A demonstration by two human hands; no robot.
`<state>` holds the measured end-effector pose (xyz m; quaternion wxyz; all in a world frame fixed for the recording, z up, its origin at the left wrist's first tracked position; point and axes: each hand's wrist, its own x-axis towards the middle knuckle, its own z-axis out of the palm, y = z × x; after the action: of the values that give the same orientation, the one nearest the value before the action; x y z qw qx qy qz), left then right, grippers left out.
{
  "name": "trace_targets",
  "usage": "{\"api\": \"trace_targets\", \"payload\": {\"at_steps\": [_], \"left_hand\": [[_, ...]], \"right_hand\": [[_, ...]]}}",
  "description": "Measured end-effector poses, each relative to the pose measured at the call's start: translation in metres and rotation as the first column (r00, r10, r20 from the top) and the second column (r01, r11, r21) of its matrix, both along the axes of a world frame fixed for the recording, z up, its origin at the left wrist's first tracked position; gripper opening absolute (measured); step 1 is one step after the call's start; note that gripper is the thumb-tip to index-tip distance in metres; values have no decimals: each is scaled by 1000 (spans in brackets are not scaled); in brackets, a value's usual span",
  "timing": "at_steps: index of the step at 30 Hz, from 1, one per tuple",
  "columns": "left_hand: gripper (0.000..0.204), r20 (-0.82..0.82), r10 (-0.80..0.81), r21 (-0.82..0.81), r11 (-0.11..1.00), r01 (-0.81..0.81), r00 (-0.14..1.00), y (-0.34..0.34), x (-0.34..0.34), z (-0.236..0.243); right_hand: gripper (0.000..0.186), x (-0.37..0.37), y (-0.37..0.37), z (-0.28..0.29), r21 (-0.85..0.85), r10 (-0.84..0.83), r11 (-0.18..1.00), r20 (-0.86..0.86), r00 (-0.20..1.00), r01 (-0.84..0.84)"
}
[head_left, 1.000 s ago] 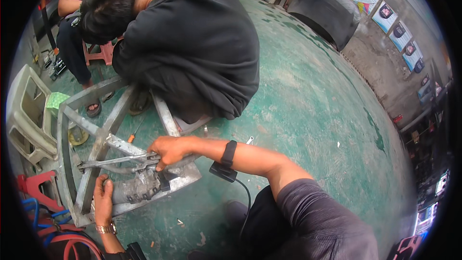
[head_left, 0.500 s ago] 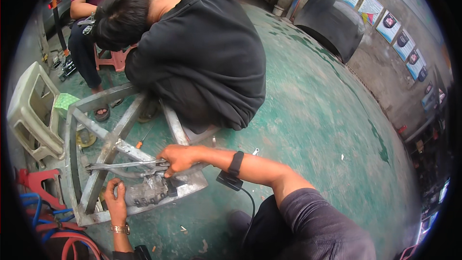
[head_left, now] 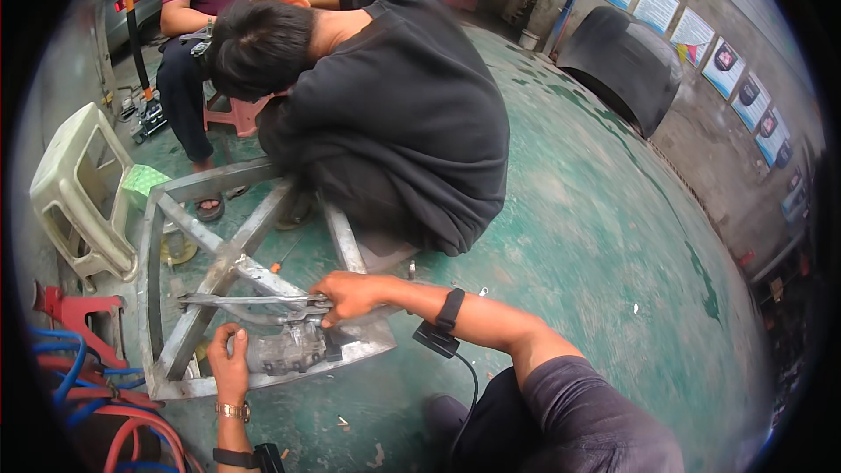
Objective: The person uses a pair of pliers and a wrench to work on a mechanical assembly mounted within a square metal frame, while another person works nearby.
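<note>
Head view: grey ribbed metal part (head_left: 285,348) sits over the near side of the metal frame (head_left: 260,275)
Right hand (head_left: 350,294): fingers closed around the ends of long metal bars (head_left: 236,300)
Left hand (head_left: 230,370): fingers loosely curled beside the part's left end; whether they grip it, cannot tell
Left-hand shift: more curled than a second ago, likely a readjusted hold; right hand stays put

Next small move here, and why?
Probably steady the grey metal part with the left grip before shifting the long metal tool. The left grip is already by the part's left end, the right grip holds the tool's right end, and the part lies across an open frame, so it might slip.
</note>
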<state>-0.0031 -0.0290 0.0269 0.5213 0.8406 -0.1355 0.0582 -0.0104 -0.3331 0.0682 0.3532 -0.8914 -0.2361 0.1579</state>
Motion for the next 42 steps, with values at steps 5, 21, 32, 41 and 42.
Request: {"api": "trace_targets", "payload": {"at_steps": [5,21,32,41,42], "left_hand": [[24,-17,-11,-32,999,11,1000,-1,-4,7],[25,21,47,-86,995,-45,999,-1,-1,-11],[27,34,13,-97,995,-9,999,-1,1,-13],[27,48,27,-86,996,-23,998,0,2,-15],[27,44,23,-97,995,-19,999,0,2,-15]], "right_hand": [[39,-1,1,3,-3,-10,1000,-11,1000,10],[40,0,-1,3,35,4,999,-55,998,-2],[41,-1,0,6,12,-10,1000,-73,997,10],[39,-2,1,7,-1,-19,1000,-82,996,19],[39,-2,1,7,0,-17,1000,-79,997,17]]}}
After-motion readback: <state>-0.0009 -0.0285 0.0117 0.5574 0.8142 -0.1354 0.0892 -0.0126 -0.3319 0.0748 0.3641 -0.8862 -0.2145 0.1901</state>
